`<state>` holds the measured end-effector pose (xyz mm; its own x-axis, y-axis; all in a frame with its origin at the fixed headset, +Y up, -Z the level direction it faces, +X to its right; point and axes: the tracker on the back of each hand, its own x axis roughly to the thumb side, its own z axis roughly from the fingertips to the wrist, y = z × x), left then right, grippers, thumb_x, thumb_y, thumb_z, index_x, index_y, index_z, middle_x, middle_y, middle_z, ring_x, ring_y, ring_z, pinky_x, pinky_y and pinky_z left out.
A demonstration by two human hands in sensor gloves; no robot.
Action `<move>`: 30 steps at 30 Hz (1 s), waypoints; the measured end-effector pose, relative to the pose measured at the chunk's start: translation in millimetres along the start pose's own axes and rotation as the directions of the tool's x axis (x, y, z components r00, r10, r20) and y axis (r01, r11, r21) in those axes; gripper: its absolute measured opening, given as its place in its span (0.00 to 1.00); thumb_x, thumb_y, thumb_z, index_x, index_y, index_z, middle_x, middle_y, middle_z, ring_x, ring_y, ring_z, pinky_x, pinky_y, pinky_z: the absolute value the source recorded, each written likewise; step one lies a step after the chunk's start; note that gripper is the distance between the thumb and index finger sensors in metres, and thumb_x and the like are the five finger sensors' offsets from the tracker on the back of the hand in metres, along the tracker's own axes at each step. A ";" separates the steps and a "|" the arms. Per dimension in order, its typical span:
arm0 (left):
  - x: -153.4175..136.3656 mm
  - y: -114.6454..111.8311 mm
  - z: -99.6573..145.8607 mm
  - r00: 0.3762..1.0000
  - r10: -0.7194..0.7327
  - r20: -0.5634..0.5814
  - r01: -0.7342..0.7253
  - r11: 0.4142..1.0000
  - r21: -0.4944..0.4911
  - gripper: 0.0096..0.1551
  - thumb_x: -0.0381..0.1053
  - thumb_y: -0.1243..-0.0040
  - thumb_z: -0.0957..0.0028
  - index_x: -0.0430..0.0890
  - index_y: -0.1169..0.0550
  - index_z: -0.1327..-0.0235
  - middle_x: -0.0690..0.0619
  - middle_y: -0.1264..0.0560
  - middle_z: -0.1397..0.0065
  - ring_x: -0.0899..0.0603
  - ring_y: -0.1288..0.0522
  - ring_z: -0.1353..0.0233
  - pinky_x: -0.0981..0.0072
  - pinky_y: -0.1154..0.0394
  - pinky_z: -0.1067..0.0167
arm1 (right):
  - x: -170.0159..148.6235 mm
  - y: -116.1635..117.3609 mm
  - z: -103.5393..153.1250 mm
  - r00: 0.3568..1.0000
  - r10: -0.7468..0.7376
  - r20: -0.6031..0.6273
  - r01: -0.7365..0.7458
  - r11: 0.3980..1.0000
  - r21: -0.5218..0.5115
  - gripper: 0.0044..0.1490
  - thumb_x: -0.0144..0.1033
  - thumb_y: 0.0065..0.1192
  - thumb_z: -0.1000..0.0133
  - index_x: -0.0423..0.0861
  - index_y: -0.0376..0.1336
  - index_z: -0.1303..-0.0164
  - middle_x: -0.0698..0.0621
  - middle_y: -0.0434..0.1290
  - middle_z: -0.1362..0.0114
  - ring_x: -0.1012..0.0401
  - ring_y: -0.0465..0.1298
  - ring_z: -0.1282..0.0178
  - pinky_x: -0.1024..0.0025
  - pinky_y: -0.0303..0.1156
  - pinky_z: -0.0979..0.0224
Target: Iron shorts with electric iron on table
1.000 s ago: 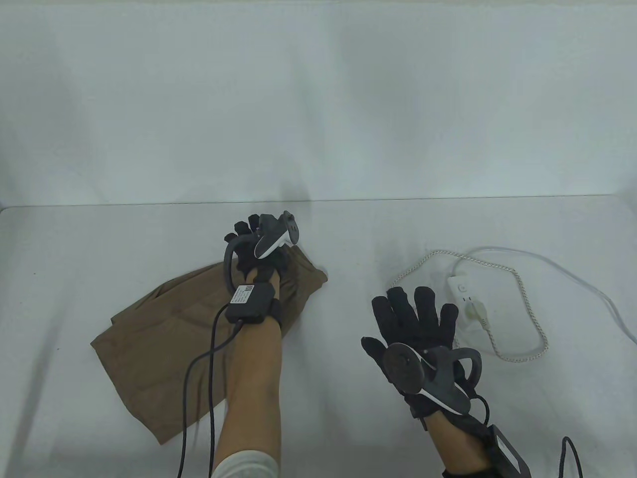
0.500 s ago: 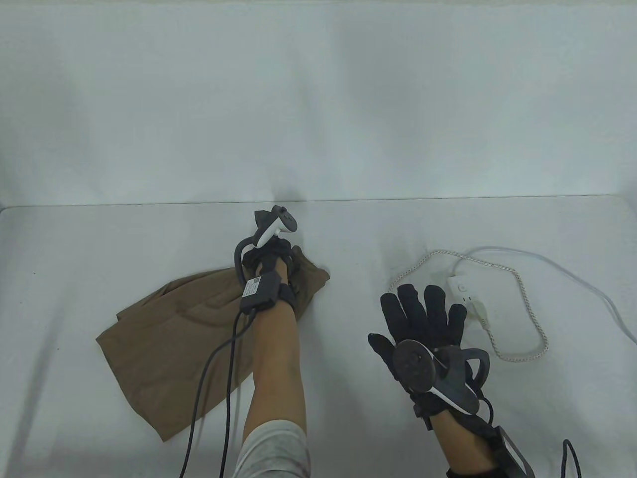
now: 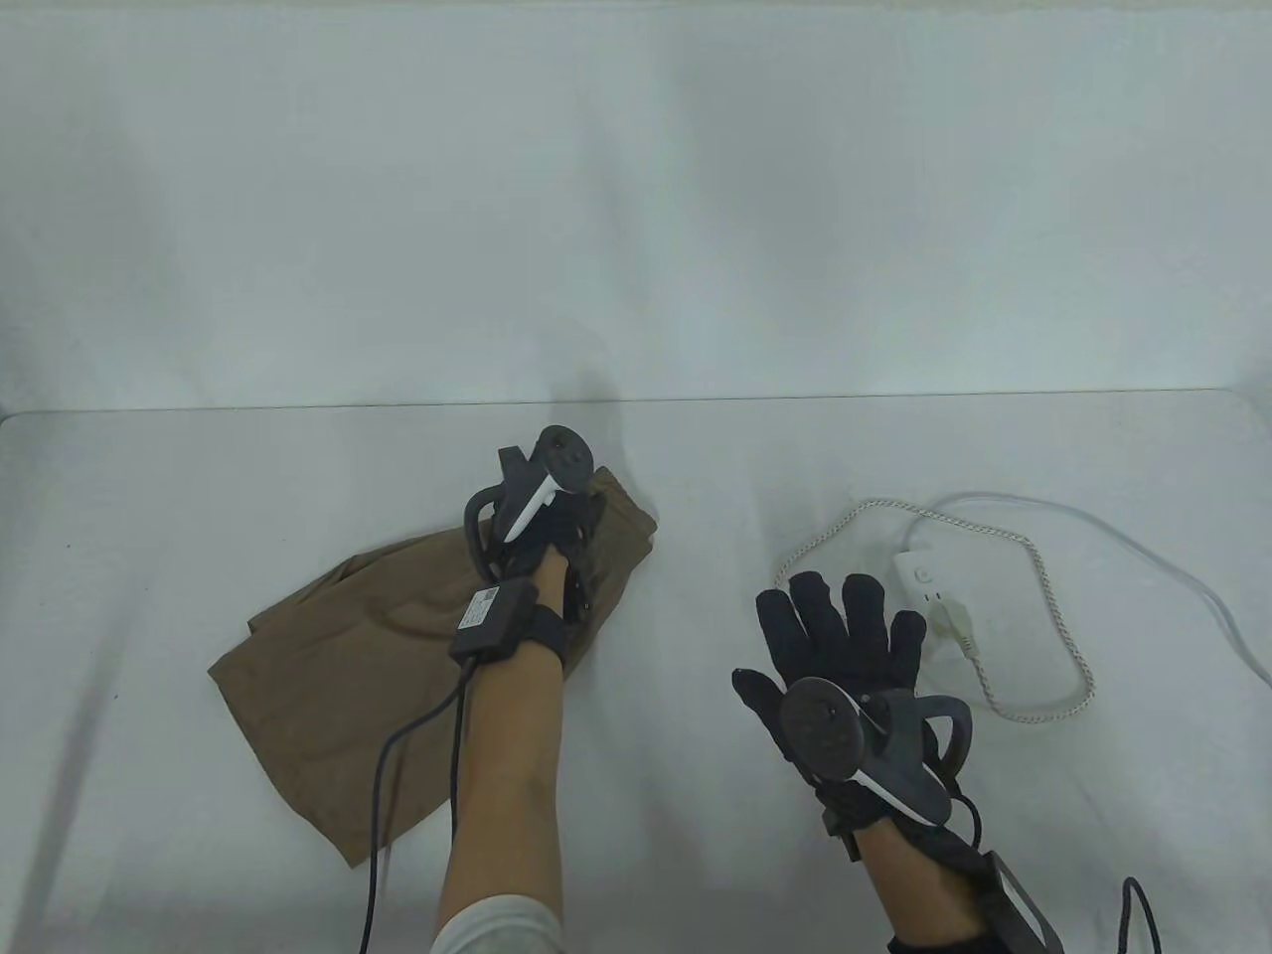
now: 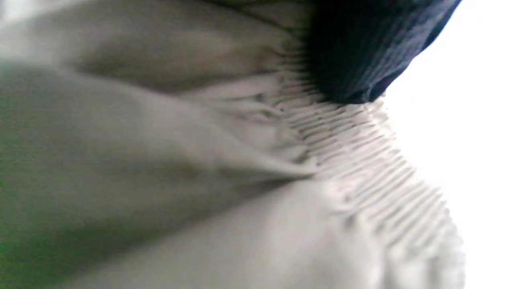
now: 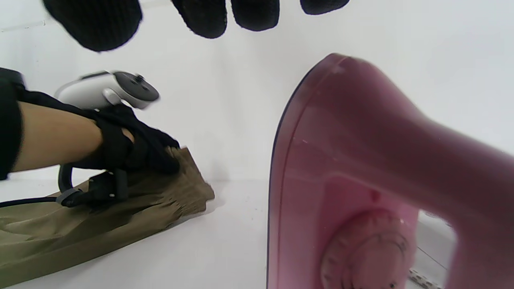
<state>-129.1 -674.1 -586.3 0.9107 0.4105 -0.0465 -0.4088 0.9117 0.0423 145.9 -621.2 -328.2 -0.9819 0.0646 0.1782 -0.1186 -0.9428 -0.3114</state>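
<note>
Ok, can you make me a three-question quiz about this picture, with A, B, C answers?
1. Where are the shorts?
A) under the left hand
B) hanging off the table
C) on top of the power strip

2. What colour is the iron?
A) blue
B) pink
C) green

3. What is the right hand doing?
A) squeezing the shorts
B) making a fist
C) spread open above the iron

Answers:
1 A, the left hand grips the shorts' waistband.
2 B, the right wrist view shows a pink body.
3 C, its fingers are straight, touching nothing.
</note>
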 end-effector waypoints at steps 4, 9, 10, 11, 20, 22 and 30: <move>-5.6 33.5 20.2 0.961 0.256 0.101 -0.264 0.961 0.082 0.30 0.53 0.32 0.45 0.59 0.30 0.30 0.59 0.27 0.32 0.43 0.24 0.35 0.35 0.33 0.30 | -3.9 -2.1 1.2 1.000 -0.017 -0.013 0.017 1.000 -0.006 0.48 0.70 0.55 0.46 0.61 0.52 0.16 0.53 0.53 0.10 0.39 0.50 0.11 0.27 0.48 0.21; -12.5 74.2 52.9 0.810 0.535 0.241 -0.568 0.818 0.089 0.30 0.53 0.33 0.45 0.59 0.30 0.30 0.59 0.28 0.31 0.43 0.25 0.33 0.33 0.34 0.30 | -8.1 -1.1 0.3 0.999 -0.027 -0.019 0.027 1.000 0.003 0.48 0.70 0.55 0.46 0.61 0.52 0.16 0.52 0.53 0.10 0.39 0.50 0.11 0.27 0.48 0.21; -13.2 81.1 61.1 0.772 0.576 0.269 -0.614 0.785 0.083 0.30 0.53 0.33 0.45 0.59 0.30 0.30 0.59 0.28 0.31 0.43 0.25 0.33 0.33 0.34 0.30 | -9.2 -1.4 0.3 0.999 -0.035 -0.023 0.036 0.999 0.006 0.48 0.70 0.55 0.46 0.61 0.52 0.16 0.52 0.53 0.10 0.39 0.50 0.11 0.27 0.48 0.21; -13.6 85.9 68.0 0.737 0.608 0.294 -0.651 0.756 0.068 0.30 0.54 0.33 0.45 0.60 0.30 0.30 0.59 0.28 0.31 0.43 0.25 0.33 0.33 0.34 0.30 | -10.8 -1.8 0.5 0.998 -0.048 -0.027 0.048 0.999 0.005 0.48 0.70 0.55 0.46 0.61 0.52 0.16 0.52 0.53 0.10 0.39 0.50 0.11 0.27 0.48 0.21; -15.5 110.1 144.0 0.467 0.780 0.416 -0.828 0.551 -0.103 0.30 0.54 0.33 0.45 0.60 0.31 0.30 0.59 0.29 0.30 0.43 0.25 0.32 0.33 0.34 0.30 | -21.0 1.0 0.7 0.991 -0.114 -0.074 0.115 0.993 0.011 0.47 0.69 0.55 0.46 0.60 0.52 0.17 0.51 0.54 0.11 0.38 0.52 0.11 0.28 0.49 0.21; -17.0 110.7 158.4 0.453 0.782 0.428 -0.828 0.547 -0.122 0.30 0.54 0.33 0.46 0.61 0.31 0.31 0.59 0.28 0.30 0.44 0.25 0.32 0.33 0.34 0.29 | -21.4 3.3 -0.5 0.990 -0.111 -0.082 0.113 0.993 0.022 0.47 0.69 0.55 0.46 0.60 0.52 0.17 0.51 0.55 0.11 0.38 0.52 0.11 0.28 0.49 0.21; -23.5 82.7 194.4 0.324 0.858 0.399 -0.882 0.427 -0.200 0.31 0.53 0.32 0.46 0.62 0.31 0.31 0.60 0.29 0.30 0.43 0.26 0.30 0.33 0.35 0.29 | -8.9 3.8 -8.5 0.990 -0.136 -0.033 0.138 0.990 0.032 0.46 0.69 0.55 0.45 0.60 0.53 0.17 0.51 0.57 0.12 0.39 0.53 0.11 0.27 0.49 0.21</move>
<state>-172.6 -612.2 -387.6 -0.0313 0.9072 0.4196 -0.9896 0.0308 -0.1404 152.9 -622.6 -339.0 -0.9609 0.2035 0.1877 -0.2476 -0.9351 -0.2536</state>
